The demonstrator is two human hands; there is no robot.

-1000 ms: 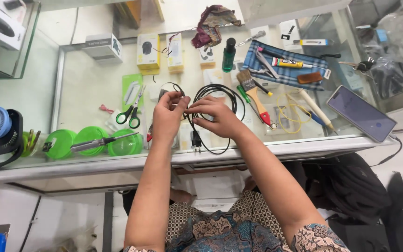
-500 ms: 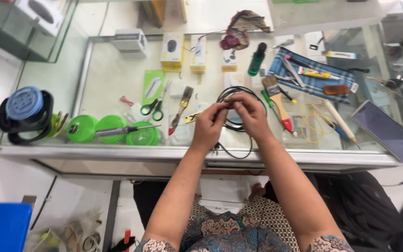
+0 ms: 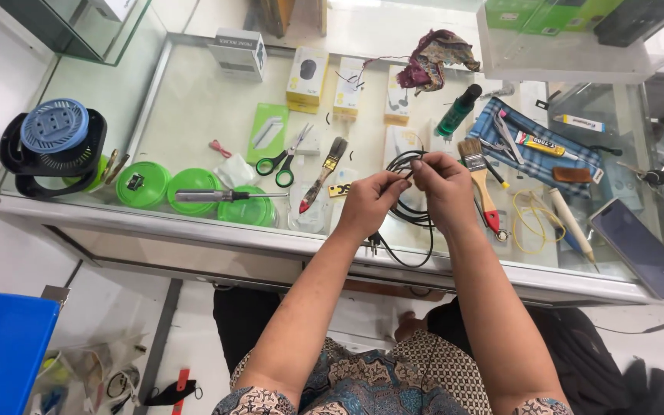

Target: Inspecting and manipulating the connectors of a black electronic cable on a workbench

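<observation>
Both hands pinch a coiled black cable above the glass counter.

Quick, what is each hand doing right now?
Left hand: closed, pinching the coiled black cable.
Right hand: closed, pinching the same cable.

Bare arms, patterned short sleeves

The left hand and right hand wear no gloves, rings or watch, and both forearms are uncovered back from the fingers to above the elbows. There short sleeves begin, in a batik-like print of teal, brown and cream, matching the garment over the lap.
</observation>
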